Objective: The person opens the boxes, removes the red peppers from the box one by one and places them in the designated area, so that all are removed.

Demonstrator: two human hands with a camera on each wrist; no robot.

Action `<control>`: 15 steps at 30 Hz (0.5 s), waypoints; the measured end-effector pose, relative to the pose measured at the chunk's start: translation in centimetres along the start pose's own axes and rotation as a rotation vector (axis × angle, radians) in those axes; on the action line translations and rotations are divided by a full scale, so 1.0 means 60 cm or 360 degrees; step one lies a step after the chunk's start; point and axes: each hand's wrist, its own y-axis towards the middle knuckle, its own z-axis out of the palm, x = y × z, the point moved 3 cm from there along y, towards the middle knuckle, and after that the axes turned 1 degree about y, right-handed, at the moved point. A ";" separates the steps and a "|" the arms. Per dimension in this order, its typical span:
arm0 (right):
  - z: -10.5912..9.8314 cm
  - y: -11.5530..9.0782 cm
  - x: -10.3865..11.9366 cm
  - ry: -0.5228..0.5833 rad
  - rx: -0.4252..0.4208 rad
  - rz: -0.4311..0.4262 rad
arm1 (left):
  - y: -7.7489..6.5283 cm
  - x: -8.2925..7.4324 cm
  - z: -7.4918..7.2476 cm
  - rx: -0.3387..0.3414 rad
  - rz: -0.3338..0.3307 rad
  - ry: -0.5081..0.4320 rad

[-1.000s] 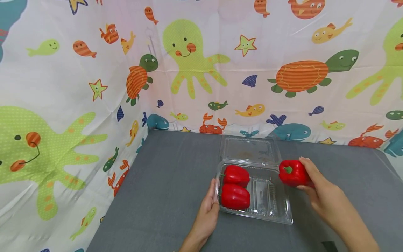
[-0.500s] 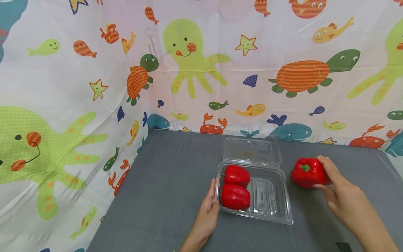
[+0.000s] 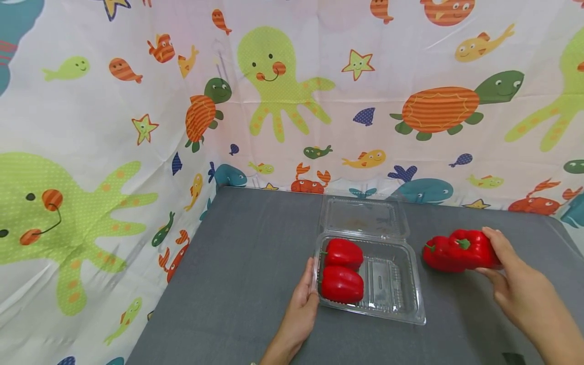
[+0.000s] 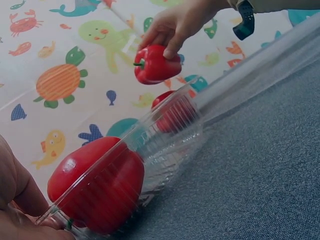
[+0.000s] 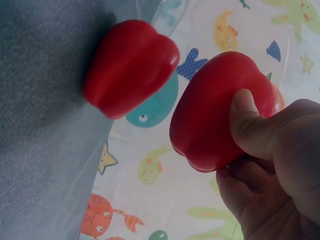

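A clear plastic clamshell container (image 3: 397,314) sits on the grey table with its lid folded back. Two red bell peppers (image 3: 342,285) lie side by side in its left half, stems to the left. My left hand (image 3: 298,309) holds the container's left wall, its thumb at the rim. My right hand (image 3: 520,276) grips another red bell pepper (image 3: 479,249) between thumb and fingers, raised above the table. Partly hidden behind it in the head view, a loose red bell pepper (image 5: 130,70) rests on the table right of the container.
The transparent lid (image 3: 365,217) lies flat behind the container, close to the printed cloth wall (image 3: 292,167). Another stretch of that cloth (image 3: 150,203) borders the table's left side. A dark patch (image 3: 513,359) shows at the front right, and a dark wristband (image 4: 244,22) is on the right wrist.
My right hand has carried its pepper rightward, away from the container's right edge. The loose pepper on the table has come into view beside it. My left hand keeps its hold.
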 end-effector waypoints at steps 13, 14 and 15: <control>-0.001 -0.007 -0.042 -0.0046 0.0026 0.0119 | 0.000 -0.001 0.001 0.0013 0.0047 -0.0012; -0.001 -0.008 -0.046 -0.0045 0.0032 0.0129 | 0.000 -0.001 0.001 0.0012 0.0044 -0.0011; -0.001 -0.009 -0.050 -0.0042 0.0036 0.0140 | 0.000 -0.001 0.001 0.0011 0.0043 -0.0012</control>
